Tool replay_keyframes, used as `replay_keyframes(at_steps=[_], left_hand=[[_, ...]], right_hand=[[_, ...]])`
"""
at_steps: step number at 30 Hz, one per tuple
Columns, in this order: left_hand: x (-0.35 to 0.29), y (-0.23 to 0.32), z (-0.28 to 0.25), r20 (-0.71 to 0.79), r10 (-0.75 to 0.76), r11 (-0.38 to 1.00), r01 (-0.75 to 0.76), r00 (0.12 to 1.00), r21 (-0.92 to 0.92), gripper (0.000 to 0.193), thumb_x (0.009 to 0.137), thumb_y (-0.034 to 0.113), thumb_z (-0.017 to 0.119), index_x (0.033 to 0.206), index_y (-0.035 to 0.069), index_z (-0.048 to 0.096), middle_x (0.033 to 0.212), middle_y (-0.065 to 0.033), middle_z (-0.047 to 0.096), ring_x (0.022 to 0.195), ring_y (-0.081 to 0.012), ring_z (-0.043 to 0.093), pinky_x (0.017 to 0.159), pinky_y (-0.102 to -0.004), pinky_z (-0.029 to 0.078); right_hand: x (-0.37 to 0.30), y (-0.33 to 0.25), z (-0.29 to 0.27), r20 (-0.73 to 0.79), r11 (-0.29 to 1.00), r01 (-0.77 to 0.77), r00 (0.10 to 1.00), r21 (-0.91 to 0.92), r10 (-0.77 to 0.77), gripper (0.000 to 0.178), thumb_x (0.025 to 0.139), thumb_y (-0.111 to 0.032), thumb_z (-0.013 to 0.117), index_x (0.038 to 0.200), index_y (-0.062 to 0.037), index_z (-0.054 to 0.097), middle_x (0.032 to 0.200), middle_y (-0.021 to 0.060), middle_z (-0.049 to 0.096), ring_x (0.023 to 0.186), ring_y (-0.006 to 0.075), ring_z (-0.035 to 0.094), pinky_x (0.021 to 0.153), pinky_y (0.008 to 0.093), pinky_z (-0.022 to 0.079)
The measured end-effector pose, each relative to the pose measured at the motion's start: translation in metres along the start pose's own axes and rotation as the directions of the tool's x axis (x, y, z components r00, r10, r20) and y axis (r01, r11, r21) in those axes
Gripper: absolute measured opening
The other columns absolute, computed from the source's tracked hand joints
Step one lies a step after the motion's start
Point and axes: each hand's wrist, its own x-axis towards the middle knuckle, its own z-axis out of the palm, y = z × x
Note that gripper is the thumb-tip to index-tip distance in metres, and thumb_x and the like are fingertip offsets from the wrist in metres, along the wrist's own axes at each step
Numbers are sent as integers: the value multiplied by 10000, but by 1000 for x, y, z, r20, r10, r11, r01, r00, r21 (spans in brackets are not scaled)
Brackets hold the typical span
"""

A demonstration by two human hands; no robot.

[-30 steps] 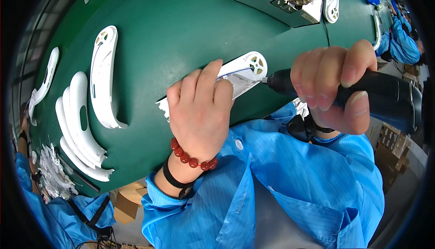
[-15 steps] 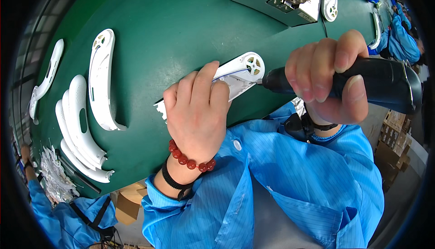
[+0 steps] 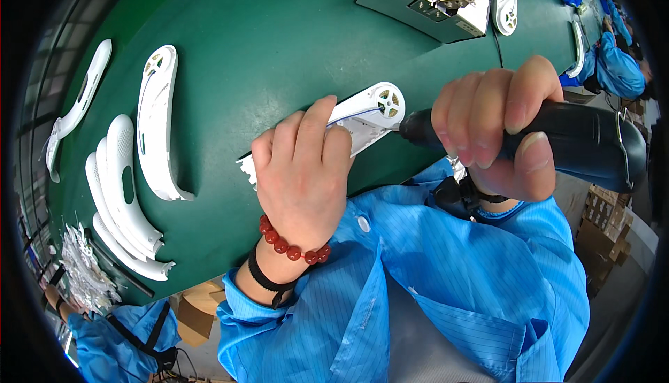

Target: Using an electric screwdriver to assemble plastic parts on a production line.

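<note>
My left hand (image 3: pixel 301 163) presses a white curved plastic housing (image 3: pixel 362 134) down on the green table, its fingers curled over the part's middle. At the housing's far right end sits a round speaker-like disc (image 3: pixel 387 101) with a spoked, gold-toned face, and a blue wire runs from it under my fingers. My right hand (image 3: pixel 498 125) is wrapped round a black electric screwdriver (image 3: pixel 571 139), held sideways. Its tip meets the housing's near edge beside the disc; the exact contact point is too small to make out.
Left of my hands lies a similar housing (image 3: pixel 157 125), with several white curved shells (image 3: pixel 124 174) stacked beside it and another part (image 3: pixel 80 104) farther left. A metal box machine (image 3: pixel 432 6) stands at the back. White scraps (image 3: pixel 87 271) pile near a co-worker's blue sleeve (image 3: pixel 125 341).
The rear of the screwdriver has dipped slightly toward me, my right hand with it. At far left, a white part has shifted up and right. My left hand stays put.
</note>
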Motion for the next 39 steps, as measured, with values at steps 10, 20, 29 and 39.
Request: replay_keyframes(at_steps=[10,20,29,39], left_hand=[[0,1,2,8,6,1000,-6,1000,3,221,658,121,708,837,92,583,1184,-43,618,1006,-221,574,852,-358,407],[4,3,0,16,15,1000,-15,1000,18,259,638,123,731,852,86,591,1180,-49,620,998,-218,577,844,-354,411],[4,0,-2,25,10,999,-11,1000,36,258,641,115,737,850,77,590,1183,-46,618,1001,-217,581,840,-356,412],[8,1,-14,84,-8,1000,9,996,-13,320,633,112,778,902,67,611,1188,-81,606,1000,-262,567,832,-400,391]], right_hand=[[1,9,-16,49,993,35,998,114,-40,221,911,-299,545,959,-122,421,665,-2,537,513,114,491,535,293,434],[2,12,-30,24,976,43,998,215,-49,203,937,-288,527,964,-104,448,665,29,542,530,130,489,529,303,434],[2,20,-34,7,948,40,999,316,-44,191,945,-266,525,938,-89,452,679,85,559,531,157,494,527,315,443],[9,6,-25,-92,937,163,986,309,-141,303,928,-333,607,980,-74,458,662,92,550,518,163,492,519,306,431]])
